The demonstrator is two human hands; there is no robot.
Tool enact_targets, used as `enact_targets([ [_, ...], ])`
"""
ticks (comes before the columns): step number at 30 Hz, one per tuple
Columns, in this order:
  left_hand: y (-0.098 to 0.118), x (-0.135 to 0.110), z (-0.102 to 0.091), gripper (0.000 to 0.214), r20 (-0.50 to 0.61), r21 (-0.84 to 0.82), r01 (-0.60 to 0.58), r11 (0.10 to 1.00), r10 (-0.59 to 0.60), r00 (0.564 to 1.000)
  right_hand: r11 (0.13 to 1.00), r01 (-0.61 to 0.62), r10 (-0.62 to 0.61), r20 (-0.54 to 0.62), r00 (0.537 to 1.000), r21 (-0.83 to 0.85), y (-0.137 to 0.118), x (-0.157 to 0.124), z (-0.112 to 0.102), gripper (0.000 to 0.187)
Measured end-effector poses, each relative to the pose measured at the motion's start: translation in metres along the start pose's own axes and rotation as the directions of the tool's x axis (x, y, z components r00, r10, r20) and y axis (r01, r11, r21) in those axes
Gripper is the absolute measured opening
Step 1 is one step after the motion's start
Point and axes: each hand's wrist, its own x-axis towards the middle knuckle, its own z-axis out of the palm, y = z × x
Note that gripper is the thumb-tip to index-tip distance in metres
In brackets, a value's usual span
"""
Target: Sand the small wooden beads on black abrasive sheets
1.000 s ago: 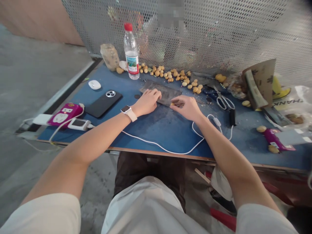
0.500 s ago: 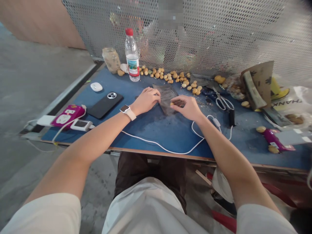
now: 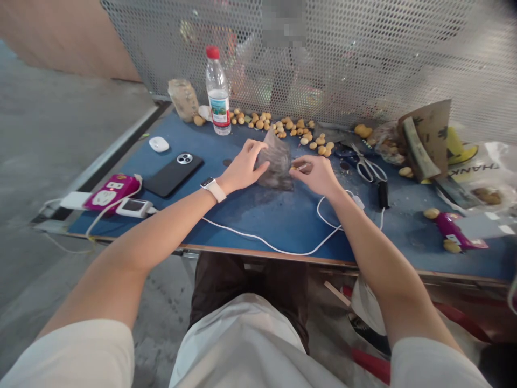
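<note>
A dark grey, crumpled plastic bag (image 3: 277, 167) is in the middle of the blue table, its top edge raised to a point and its surface smeared by motion. My left hand (image 3: 242, 164), with a watch on the wrist, is at the bag's left edge. Its thumb and index finger are apart with the edge between them; the other fingers are partly hidden. Just right of the bag, my right hand (image 3: 317, 173) is closed in a pinch. A small yellowish, pale thing shows at its fingertips, too small to name.
Small round tan fruits (image 3: 288, 125) lie along the mesh panel (image 3: 343, 70). A bottle (image 3: 219, 102) stands behind my left hand, a phone (image 3: 174, 175) and power strip (image 3: 113, 192) to the left. Scissors (image 3: 368, 166) and a white cable (image 3: 258, 235) lie nearby.
The bag's top edge has risen, and its shape has changed. My left thumb has spread away from the index finger. My right hand has shifted slightly right, away from the bag.
</note>
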Motion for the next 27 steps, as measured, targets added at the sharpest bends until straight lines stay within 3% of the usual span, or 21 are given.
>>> enact_targets([
  [2,-0.002,0.0,0.0,0.05,-0.038,-0.012,0.014,1.0,-0.014,0.999,0.998,0.004,-0.008,0.056,0.998,0.065,-0.002,-0.001,0.003,0.039],
  [5,-0.007,0.0,-0.002,0.058,-0.01,0.005,0.047,0.999,-0.047,0.999,0.992,0.016,-0.031,0.117,0.993,0.122,-0.002,-0.001,0.005,0.038],
  [9,-0.01,0.001,-0.007,0.061,0.055,0.034,0.045,0.998,-0.047,0.997,0.997,0.064,-0.069,0.139,0.988,0.04,-0.001,0.0,0.004,0.036],
  [14,-0.004,0.003,-0.012,0.038,0.171,0.15,-0.029,0.988,0.003,0.985,0.996,0.091,-0.093,0.153,0.984,0.022,0.0,0.0,0.007,0.033],
  [19,0.007,0.001,-0.011,0.022,0.275,0.259,-0.032,0.965,-0.042,0.961,0.991,0.131,-0.127,0.153,0.98,-0.017,-0.003,-0.002,0.011,0.034],
  [23,0.014,-0.002,-0.008,0.05,0.268,0.306,0.004,0.952,-0.09,0.959,0.981,0.174,-0.161,0.136,0.977,-0.086,-0.007,-0.004,0.011,0.034],
  [27,0.013,-0.002,-0.007,0.054,0.305,0.305,-0.025,0.952,-0.073,0.95,0.981,0.153,-0.138,0.126,0.982,-0.121,-0.011,-0.004,0.014,0.036],
])
